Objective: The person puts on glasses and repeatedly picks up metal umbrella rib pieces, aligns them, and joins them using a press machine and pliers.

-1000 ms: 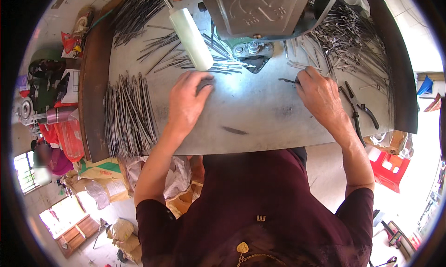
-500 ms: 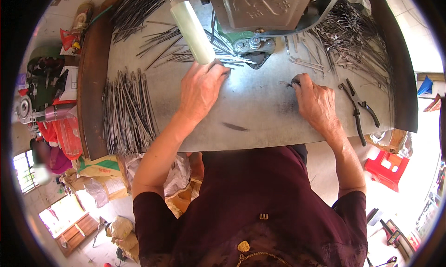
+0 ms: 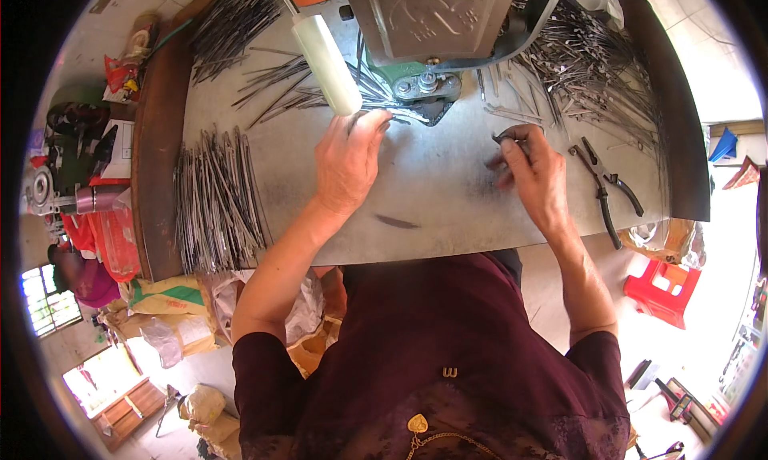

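My left hand (image 3: 350, 160) is at the machine's front, fingers pressed together at a loose fan of thin metal rods (image 3: 280, 84). What its fingertips pinch is hidden. Across the sheet-metal bench top, my right hand (image 3: 538, 168) pinches a small dark piece (image 3: 498, 138) between thumb and forefinger; its lower fingers are blurred. Between and beyond the hands stands the machine's bolted metal block (image 3: 428, 85), beneath a large grey housing (image 3: 432, 20). A pale cylindrical lamp (image 3: 326, 64) hangs just above my left hand and lights the rod ends.
A neat bundle of rods (image 3: 216, 204) lies at the left, another pile (image 3: 236, 20) at the far left. Tangled rods (image 3: 596, 60) cover the far right. Dark-handled pliers (image 3: 606, 190) rest right of my right hand. A red stool (image 3: 662, 292) stands beyond the bench edge.
The view has shifted slightly. My left hand has edged rightward along the rods. My right hand's lower fingers have spread and blurred, while its thumb and forefinger still pinch the dark piece.
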{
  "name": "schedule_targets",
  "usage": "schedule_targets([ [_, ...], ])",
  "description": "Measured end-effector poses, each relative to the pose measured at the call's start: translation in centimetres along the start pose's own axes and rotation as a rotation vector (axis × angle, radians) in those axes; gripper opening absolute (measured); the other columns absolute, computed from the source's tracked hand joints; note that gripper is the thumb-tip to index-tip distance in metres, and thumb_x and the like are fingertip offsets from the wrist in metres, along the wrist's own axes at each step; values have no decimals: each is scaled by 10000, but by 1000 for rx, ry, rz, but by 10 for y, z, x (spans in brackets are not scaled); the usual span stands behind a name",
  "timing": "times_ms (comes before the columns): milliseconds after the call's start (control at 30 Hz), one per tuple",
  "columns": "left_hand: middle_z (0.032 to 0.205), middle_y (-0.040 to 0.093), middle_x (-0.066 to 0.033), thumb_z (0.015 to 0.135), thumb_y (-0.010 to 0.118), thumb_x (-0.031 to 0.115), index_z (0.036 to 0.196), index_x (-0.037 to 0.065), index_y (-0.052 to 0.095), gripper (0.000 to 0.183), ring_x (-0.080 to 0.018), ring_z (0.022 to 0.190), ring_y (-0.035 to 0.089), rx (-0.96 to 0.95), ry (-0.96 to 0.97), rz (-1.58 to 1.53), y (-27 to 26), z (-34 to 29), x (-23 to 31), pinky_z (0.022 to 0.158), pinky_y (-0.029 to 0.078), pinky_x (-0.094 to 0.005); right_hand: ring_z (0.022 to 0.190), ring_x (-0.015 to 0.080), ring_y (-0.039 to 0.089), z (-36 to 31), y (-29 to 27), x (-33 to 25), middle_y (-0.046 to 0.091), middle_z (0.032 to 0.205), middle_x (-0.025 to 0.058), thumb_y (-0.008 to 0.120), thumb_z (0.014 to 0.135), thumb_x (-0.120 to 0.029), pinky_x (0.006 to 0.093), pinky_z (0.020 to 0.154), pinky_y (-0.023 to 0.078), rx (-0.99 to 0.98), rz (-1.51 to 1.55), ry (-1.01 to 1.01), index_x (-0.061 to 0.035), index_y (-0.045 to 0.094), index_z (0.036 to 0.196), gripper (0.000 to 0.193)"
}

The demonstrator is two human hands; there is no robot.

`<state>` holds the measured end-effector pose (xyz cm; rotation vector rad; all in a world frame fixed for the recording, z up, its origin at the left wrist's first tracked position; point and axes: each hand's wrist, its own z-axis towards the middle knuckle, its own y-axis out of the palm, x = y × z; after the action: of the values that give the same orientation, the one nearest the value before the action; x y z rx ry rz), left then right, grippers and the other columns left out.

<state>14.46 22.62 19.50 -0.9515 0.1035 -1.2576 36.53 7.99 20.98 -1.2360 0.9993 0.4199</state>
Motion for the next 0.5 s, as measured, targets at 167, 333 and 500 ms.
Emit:
schedule_targets([
  [167, 904, 614, -44, 953, 530, 78, 1164, 19, 577, 224, -122, 761, 572, -128, -766, -827, 9, 25, 18, 695, 473, -255, 653, 175, 656, 9, 4, -27, 662, 843, 148, 558, 939, -154, 271, 583, 513, -60, 726, 171, 30, 483, 1193, 323],
  [333, 869, 616, 14, 928, 593, 142, 1184, 39, 587, 276, -48, 738, 530, -121, -862, -958, 15, 46, 32, 598, 407, -194, 580, 132, 628, 31, 21, -46, 656, 761, 111, 611, 908, -163, 252, 480, 475, -156, 651, 203, 19, 567, 1153, 308],
  [500, 898, 627, -8, 907, 602, 86, 1172, 13, 587, 275, -58, 736, 512, -51, -936, -1168, 29, 45, 25, 651, 406, -190, 522, 96, 563, 42, 33, -53, 645, 760, 57, 605, 908, -149, 240, 385, 415, -33, 555, 146, -17, 607, 1116, 246],
])
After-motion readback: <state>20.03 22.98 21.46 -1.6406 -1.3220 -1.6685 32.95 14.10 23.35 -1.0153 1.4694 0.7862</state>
